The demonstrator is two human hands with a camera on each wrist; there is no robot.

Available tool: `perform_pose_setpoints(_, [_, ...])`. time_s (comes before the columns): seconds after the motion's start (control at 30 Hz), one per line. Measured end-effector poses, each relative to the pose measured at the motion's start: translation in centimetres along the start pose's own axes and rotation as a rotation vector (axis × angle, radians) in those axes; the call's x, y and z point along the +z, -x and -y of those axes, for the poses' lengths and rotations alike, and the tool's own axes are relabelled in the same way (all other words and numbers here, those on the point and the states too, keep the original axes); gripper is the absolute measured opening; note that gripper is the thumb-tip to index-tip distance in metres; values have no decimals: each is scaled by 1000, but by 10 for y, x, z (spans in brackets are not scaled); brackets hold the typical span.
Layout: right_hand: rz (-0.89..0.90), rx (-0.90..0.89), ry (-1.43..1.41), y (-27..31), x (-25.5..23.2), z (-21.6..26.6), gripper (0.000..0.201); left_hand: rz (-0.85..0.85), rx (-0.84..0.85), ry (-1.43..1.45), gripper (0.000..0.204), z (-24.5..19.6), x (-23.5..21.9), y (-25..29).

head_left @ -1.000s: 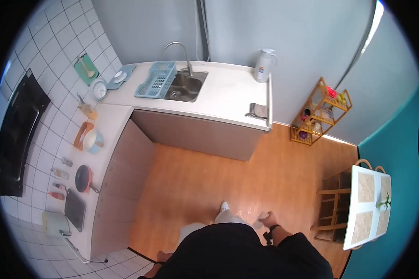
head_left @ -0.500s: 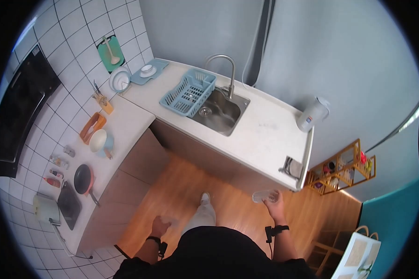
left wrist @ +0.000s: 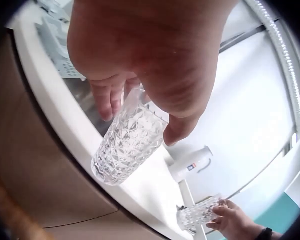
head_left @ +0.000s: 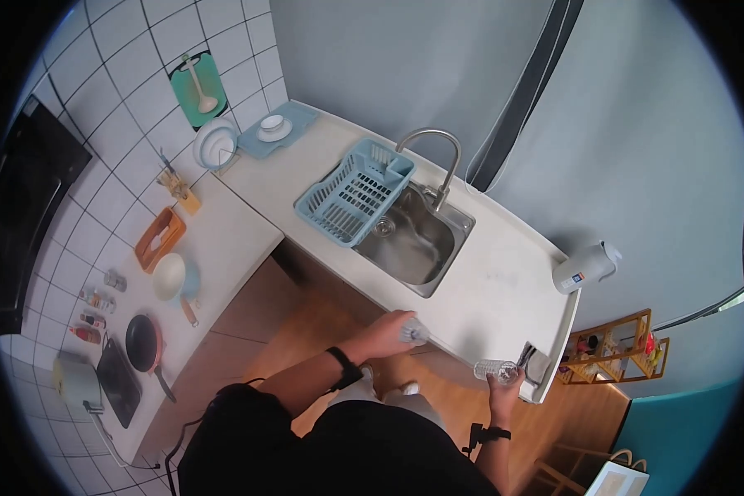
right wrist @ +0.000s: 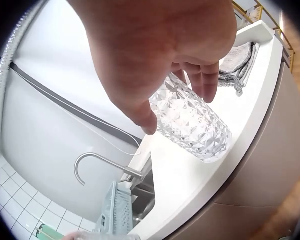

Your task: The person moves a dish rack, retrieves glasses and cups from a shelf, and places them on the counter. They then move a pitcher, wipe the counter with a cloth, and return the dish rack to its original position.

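Note:
My left hand (head_left: 387, 334) grips a clear drinking glass (left wrist: 126, 145) with a diamond-cut pattern near its rim. It is held tilted by the counter's front edge, below the sink (head_left: 413, 248). Another patterned clear glass (right wrist: 194, 122) is in my right hand (head_left: 504, 387), thumb on one side and fingers on the other. That glass lies nearly sideways over the counter's right end, close to a folded grey cloth (right wrist: 236, 62). Both wrists wear black straps.
A blue dish rack (head_left: 351, 194) sits at the sink's left edge, beside the curved faucet (head_left: 438, 149). A white jug (head_left: 585, 269) stands at the counter's far right. The left counter carries a frying pan (head_left: 143, 343) and a light-blue pot (head_left: 172, 277). A wooden shelf (head_left: 612, 343) stands beyond.
The view has moved closer to the sink counter. Both hands have risen from low beside the body to the counter's front edge, each with a glass; the left has swung inward to the right.

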State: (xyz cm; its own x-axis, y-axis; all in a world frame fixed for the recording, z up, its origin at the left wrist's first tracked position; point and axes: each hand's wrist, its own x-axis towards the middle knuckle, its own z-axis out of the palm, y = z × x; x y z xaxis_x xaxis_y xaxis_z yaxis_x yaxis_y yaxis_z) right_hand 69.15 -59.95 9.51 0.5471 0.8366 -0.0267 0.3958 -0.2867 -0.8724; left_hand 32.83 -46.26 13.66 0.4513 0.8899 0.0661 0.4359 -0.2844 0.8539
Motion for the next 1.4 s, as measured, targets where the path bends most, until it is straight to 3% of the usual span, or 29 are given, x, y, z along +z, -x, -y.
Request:
perform_pose_setpoints(0.2, [38,-1,94,-46,-3,4,81,134,119,36,67,-18,63,-86])
perform_pose_setpoints(0.23, [42,19,42,-56,-3,-6,84,125,107,32,67,-18,73,-97])
perform_pose_setpoints(0.27, [-5,-79,110,-69,0,-35,84,125,93,33,67,-20,87,-108])
perform_pose_setpoints(0.43, [80,36,143,-116,-11,5,80,219,61,-118,70,-38,111,-159])
perform_pose_setpoints(0.6, [117,95,124,-156,-7,-3,79,262,-30,-222,71,-33,136,-207])
perform_pose_setpoints(0.67, [171,3,160,-171,-6,2,79,231,-47,-238,70,-27,141,-224])
perform_pose_setpoints(1.0, [262,-93,137,-257,47,13,77,166,-45,-242,72,-3,153,-307])
perform_pose_setpoints(1.4, [245,-164,153,-438,123,34,78,217,73,-213,76,46,135,-500])
